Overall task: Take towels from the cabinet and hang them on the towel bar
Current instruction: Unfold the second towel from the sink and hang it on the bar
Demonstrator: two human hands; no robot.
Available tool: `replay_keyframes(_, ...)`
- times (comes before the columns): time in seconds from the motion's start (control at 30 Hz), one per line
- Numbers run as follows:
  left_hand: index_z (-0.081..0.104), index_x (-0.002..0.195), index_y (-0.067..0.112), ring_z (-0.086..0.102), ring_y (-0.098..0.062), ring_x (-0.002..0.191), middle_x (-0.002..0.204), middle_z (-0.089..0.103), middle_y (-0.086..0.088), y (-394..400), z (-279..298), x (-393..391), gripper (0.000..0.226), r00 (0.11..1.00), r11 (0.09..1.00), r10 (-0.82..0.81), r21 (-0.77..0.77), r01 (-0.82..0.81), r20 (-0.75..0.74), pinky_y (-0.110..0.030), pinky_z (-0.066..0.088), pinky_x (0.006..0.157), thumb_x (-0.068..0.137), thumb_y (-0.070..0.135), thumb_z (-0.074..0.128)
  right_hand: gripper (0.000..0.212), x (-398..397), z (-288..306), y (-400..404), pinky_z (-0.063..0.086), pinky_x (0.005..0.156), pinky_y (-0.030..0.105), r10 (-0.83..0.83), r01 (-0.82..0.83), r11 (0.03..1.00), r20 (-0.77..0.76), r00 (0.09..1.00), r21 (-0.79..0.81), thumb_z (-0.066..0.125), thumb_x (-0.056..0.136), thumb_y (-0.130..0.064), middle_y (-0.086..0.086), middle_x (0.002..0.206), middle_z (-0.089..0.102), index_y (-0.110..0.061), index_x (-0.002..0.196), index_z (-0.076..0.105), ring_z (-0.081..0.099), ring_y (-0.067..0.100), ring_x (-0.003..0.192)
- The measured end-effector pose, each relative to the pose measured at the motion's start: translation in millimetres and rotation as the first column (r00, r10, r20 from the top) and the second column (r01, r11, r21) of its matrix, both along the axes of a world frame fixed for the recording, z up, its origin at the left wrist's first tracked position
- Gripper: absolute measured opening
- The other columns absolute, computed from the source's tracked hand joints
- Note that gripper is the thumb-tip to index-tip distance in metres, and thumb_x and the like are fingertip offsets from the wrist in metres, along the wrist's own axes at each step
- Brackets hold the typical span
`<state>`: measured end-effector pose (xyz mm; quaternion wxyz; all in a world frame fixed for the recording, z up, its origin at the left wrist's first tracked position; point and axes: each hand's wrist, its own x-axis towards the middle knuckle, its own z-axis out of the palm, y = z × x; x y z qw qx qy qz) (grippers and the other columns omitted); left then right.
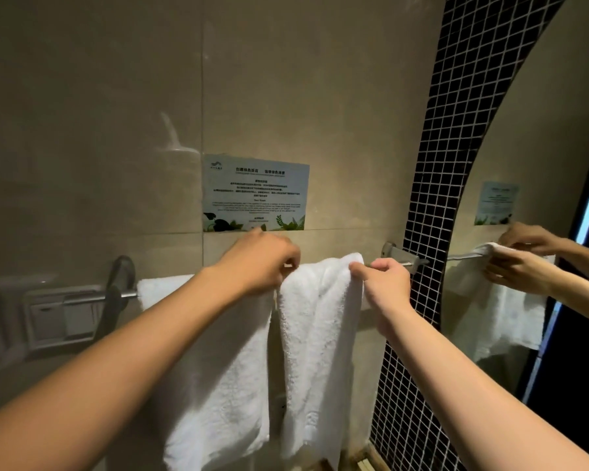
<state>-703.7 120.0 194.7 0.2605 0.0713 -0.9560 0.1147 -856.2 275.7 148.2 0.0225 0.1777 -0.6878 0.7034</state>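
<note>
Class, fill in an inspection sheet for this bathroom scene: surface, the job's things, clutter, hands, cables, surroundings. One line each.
Surface: beige tiled wall; no table in view.
Job's things: towel bar on the wall; left towel hangs over it; right towel is draped over it, its top edge held at both corners.
Clutter: nothing seen.
Hands: left hand pinches the right towel's left top corner; right hand pinches its right top corner.
Cables: nothing seen.
Surroundings: notice above the bar; switch plate at left; black mosaic strip; mirror at right reflecting hands and towel.
</note>
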Motion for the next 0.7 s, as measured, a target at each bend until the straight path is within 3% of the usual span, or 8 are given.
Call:
replay_keyframes(0.1, 0.055, 0.11, 0.033, 0.049, -0.011, 0.106, 0.12, 0.056, 0.01, 11, -14, 12, 0.032, 0.989, 0.99, -0.139, -0.023, 0.141, 0.055, -0.034, 0.044, 0.098, 0.083, 0.017, 0.063, 0.038, -4, 1, 0, 0.031, 0.059, 0.032, 0.043, -0.042, 0.998, 0.018, 0.999, -0.038, 0.078, 0.074, -0.017, -0.002, 0.07, 0.039, -0.021, 0.071, 0.04, 0.035, 0.017, 0.064)
replay_keyframes(0.2, 0.049, 0.11, 0.027, 0.043, -0.022, 0.123, 0.135, 0.046, -0.001, 13, -29, 13, 0.041, 0.983, 0.957, -0.134, -0.242, 0.162, 0.125, -0.038, 0.042, 0.1, 0.076, 0.01, 0.065, 0.045, -6, 2, -1, 0.026, 0.059, 0.031, 0.085, -0.081, 0.994, 0.055, 0.995, -0.072, 0.075, 0.072, -0.017, 0.0, 0.07, 0.032, -0.025, 0.066, 0.032, 0.029, 0.018, 0.067)
replay_keyframes(0.27, 0.051, 0.104, 0.022, 0.047, -0.026, 0.122, 0.131, 0.05, -0.005, 11, -34, 8, 0.044, 0.99, 0.919, -0.097, -0.373, 0.13, 0.105, -0.039, 0.045, 0.093, 0.067, 0.006, 0.07, 0.043, -6, 3, -2, 0.033, 0.064, 0.034, 0.123, -0.112, 0.988, 0.108, 0.986, -0.106, 0.075, 0.066, -0.022, 0.002, 0.074, 0.035, -0.026, 0.062, 0.032, 0.033, 0.018, 0.07)
replay_keyframes(0.37, 0.058, 0.093, 0.024, 0.052, -0.024, 0.106, 0.113, 0.055, -0.002, 12, -33, 3, 0.032, 0.993, 0.898, -0.11, -0.422, 0.122, 0.053, -0.037, 0.045, 0.082, 0.069, 0.008, 0.073, 0.044, -6, 4, 0, 0.035, 0.066, 0.037, 0.142, -0.125, 0.986, 0.156, 0.978, -0.112, 0.077, 0.064, -0.024, 0.003, 0.073, 0.038, -0.025, 0.057, 0.033, 0.036, 0.019, 0.072)
replay_keyframes(0.47, 0.063, 0.091, 0.029, 0.052, -0.02, 0.095, 0.102, 0.057, 0.003, 13, -22, 2, 0.015, 0.986, 0.923, -0.165, -0.357, 0.145, -0.026, -0.033, 0.04, 0.077, 0.081, 0.022, 0.071, 0.045, -8, 7, 3, 0.034, 0.064, 0.035, 0.126, -0.111, 0.987, 0.131, 0.983, -0.115, 0.078, 0.065, -0.023, 0.004, 0.072, 0.04, -0.025, 0.058, 0.034, 0.038, 0.019, 0.071)
replay_keyframes(0.6, 0.061, 0.1, 0.034, 0.042, -0.009, 0.09, 0.104, 0.057, 0.009, 13, 3, 0, 0.015, 0.988, 0.966, -0.113, -0.246, 0.085, -0.102, -0.028, 0.024, 0.076, 0.086, 0.034, 0.069, 0.045, -17, 20, 4, 0.033, 0.056, 0.029, 0.054, -0.049, 0.993, 0.037, 0.998, -0.111, 0.078, 0.074, -0.014, 0.002, 0.062, 0.04, -0.024, 0.06, 0.036, 0.041, 0.016, 0.062)
replay_keyframes(0.7, 0.063, 0.099, 0.034, 0.052, -0.01, 0.094, 0.102, 0.064, 0.013, 6, 17, -6, 0.012, 0.994, 0.985, -0.019, -0.17, 0.001, -0.104, -0.03, 0.031, 0.079, 0.087, 0.033, 0.066, 0.04, -24, 27, -1, 0.033, 0.056, 0.031, 0.004, -0.007, 0.998, -0.04, 0.999, -0.062, 0.076, 0.077, -0.012, 0.001, 0.066, 0.046, -0.022, 0.064, 0.04, 0.045, 0.018, 0.066)
